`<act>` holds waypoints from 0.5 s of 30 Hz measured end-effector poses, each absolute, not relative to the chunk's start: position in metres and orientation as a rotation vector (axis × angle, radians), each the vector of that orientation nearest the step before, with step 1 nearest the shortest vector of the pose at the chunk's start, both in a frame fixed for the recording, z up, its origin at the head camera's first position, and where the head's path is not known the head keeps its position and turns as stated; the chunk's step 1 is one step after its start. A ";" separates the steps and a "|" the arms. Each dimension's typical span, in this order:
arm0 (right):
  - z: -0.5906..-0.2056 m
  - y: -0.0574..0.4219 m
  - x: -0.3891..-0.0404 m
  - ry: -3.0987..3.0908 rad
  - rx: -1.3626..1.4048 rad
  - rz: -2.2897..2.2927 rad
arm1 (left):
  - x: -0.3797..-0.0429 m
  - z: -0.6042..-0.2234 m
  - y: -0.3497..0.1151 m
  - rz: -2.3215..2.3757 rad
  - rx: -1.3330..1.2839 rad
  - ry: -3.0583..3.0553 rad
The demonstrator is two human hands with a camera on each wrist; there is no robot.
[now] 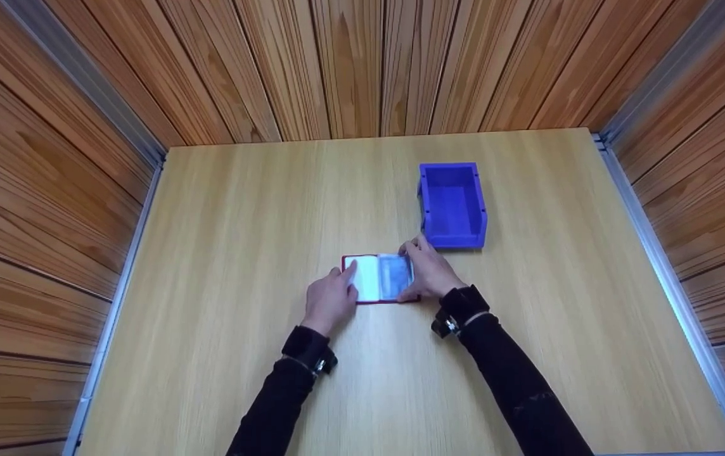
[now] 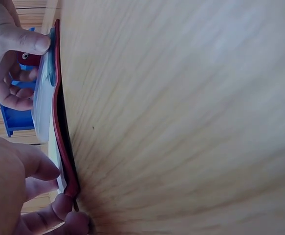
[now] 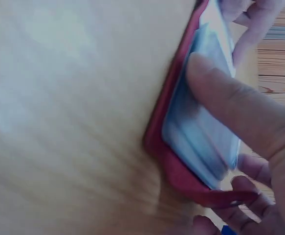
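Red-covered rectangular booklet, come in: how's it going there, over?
Left hand holding left edge, right hand right edge. Booklet open, plastic sleeves showing. Blue plastic bin close beyond right hand.

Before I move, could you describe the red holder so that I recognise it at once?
On the wooden table, find the blue bin. The red holder is below it to the left in the head view, between the left hand and right hand. Unlike the deep bin, it is thin, red-edged and open like a booklet.
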State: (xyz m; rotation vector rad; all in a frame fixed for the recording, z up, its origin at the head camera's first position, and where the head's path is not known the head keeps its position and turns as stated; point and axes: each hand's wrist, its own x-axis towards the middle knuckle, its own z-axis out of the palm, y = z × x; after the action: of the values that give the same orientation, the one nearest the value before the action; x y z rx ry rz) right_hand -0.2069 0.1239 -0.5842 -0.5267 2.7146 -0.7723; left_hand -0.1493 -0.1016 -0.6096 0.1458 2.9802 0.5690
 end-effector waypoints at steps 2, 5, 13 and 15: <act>-0.583 0.123 -0.207 2.684 -0.490 -0.815 | -0.149 -0.608 -0.101 0.577 0.145 2.964; -0.581 0.123 -0.208 2.656 -0.454 -0.869 | -0.149 -0.606 -0.100 0.582 0.157 2.976; -0.575 0.122 -0.207 2.641 -0.357 -0.926 | -0.148 -0.604 -0.101 0.593 0.160 3.012; -0.576 0.122 -0.206 2.660 -0.371 -0.935 | -0.148 -0.605 -0.102 0.596 0.167 3.007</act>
State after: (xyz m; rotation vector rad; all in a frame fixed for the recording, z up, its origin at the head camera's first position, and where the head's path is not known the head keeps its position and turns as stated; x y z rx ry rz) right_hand -0.2063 0.1220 -0.5758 -0.3707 2.6605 -0.9353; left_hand -0.1477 -0.1022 -0.6052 0.1665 3.0065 0.5956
